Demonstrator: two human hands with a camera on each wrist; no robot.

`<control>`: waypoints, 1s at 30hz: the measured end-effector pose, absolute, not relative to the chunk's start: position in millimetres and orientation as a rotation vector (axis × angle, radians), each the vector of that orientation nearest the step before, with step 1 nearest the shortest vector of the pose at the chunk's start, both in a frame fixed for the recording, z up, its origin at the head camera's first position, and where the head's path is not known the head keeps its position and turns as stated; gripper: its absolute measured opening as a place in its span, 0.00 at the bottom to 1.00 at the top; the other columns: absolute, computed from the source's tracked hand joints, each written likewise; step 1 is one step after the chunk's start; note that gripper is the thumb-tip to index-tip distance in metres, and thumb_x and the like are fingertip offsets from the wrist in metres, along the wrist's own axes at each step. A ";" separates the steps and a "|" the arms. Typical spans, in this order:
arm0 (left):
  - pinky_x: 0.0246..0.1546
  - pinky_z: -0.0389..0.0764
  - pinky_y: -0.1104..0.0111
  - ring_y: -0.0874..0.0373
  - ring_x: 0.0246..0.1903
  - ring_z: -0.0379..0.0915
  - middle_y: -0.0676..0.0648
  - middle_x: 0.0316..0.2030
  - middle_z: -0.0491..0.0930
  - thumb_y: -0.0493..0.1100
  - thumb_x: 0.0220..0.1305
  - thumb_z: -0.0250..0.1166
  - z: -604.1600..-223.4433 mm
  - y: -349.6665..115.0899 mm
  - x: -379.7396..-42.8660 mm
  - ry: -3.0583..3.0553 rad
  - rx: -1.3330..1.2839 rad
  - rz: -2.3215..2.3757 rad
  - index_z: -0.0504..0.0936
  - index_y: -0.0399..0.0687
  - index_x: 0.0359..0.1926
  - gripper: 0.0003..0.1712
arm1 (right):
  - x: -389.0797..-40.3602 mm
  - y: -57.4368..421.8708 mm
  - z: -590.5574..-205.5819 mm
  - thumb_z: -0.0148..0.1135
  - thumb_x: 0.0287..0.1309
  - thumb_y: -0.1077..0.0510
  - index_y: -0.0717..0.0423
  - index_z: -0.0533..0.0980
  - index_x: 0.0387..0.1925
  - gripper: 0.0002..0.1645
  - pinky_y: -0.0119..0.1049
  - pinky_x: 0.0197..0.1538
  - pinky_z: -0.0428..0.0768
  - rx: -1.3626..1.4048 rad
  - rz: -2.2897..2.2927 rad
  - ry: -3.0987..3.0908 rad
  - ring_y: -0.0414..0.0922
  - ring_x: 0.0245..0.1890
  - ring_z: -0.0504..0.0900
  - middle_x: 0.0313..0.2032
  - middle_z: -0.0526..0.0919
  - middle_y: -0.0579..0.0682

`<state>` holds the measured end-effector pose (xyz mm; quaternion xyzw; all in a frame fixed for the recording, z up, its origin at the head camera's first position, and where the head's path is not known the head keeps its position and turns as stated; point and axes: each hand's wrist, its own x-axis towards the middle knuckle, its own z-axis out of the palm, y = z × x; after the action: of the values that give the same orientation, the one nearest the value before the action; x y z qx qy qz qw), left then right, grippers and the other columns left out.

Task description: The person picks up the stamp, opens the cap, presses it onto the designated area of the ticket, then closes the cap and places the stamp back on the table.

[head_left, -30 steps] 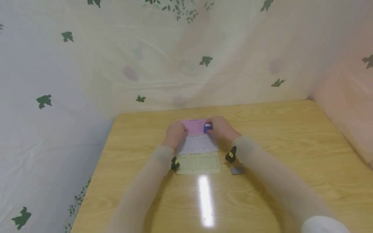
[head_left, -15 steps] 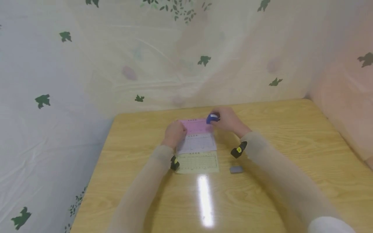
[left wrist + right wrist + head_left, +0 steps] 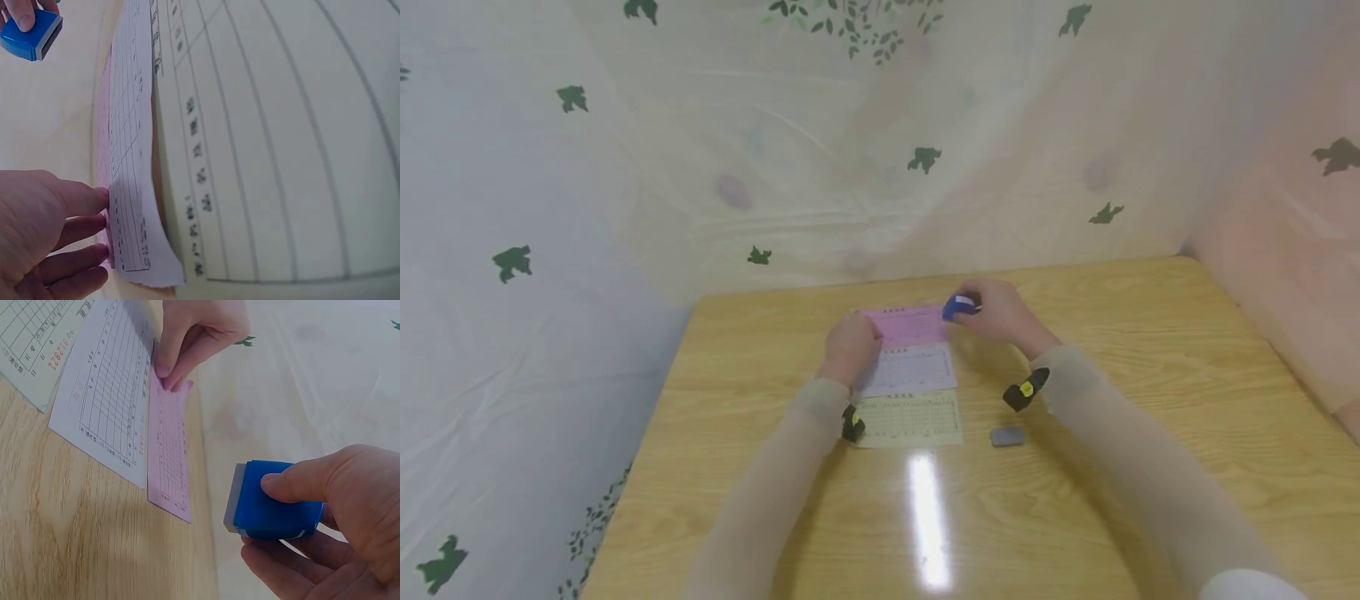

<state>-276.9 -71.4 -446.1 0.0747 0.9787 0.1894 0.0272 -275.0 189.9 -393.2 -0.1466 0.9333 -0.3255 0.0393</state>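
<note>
My right hand (image 3: 1002, 312) grips a blue stamp (image 3: 275, 499), thumb on one side and fingers on the other. The stamp is raised beside the right end of a pink slip (image 3: 169, 456), its pale rim and dark face (image 3: 50, 39) turned sideways. At the slip's left end, my left hand (image 3: 852, 343) presses with bent fingertips, as the left wrist view shows close up. Nearer to me lie a white printed slip (image 3: 913, 371) and a pale yellow-green one (image 3: 912, 419), each partly overlapped in a row.
A small grey rectangular piece (image 3: 1007, 437) lies on the wooden table (image 3: 1075, 500), right of the yellow-green slip. Patterned cloth (image 3: 820, 167) hangs behind the table's back edge and along its sides.
My right hand has lifted the stamp from the pink slip's right part and carried it rightward, tilting it. My left hand has stayed at the slip's left end.
</note>
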 end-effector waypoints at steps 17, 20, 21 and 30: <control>0.46 0.88 0.59 0.48 0.45 0.86 0.42 0.54 0.90 0.46 0.73 0.68 -407.9 -54.6 -256.4 3.081 0.394 0.584 0.90 0.48 0.54 0.14 | -249.9 242.2 -375.4 0.66 0.74 0.55 0.56 0.80 0.60 0.18 0.55 0.64 0.84 -0.404 -1.395 2.756 0.59 0.65 0.84 0.58 0.86 0.60; 0.58 0.86 0.56 0.48 0.52 0.86 0.44 0.55 0.90 0.47 0.73 0.69 -406.4 -41.6 -247.8 3.063 0.446 0.577 0.91 0.49 0.54 0.14 | -230.9 261.0 -364.3 0.64 0.76 0.55 0.55 0.77 0.63 0.20 0.47 0.66 0.82 -0.402 -1.533 2.672 0.58 0.68 0.81 0.60 0.84 0.59; 0.50 0.88 0.61 0.52 0.44 0.87 0.44 0.54 0.91 0.48 0.72 0.69 -407.0 -37.2 -244.9 3.061 0.474 0.567 0.91 0.50 0.53 0.14 | -224.2 267.2 -361.0 0.63 0.76 0.55 0.56 0.76 0.65 0.21 0.46 0.67 0.82 -0.398 -1.559 2.654 0.59 0.69 0.80 0.62 0.83 0.60; 0.12 0.63 0.79 0.69 0.11 0.53 0.43 0.50 0.92 0.46 0.69 0.73 -411.2 -6.5 -214.2 2.999 0.644 0.662 0.92 0.46 0.50 0.14 | -155.7 321.1 -363.3 0.63 0.76 0.57 0.61 0.73 0.66 0.23 0.17 0.55 0.80 -0.336 -1.689 2.654 0.33 0.57 0.82 0.62 0.81 0.57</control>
<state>-214.2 -6.5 -411.2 0.2051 0.9558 0.2109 0.0018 -155.7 321.1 -363.3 -0.1060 0.8388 -0.5339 -0.0111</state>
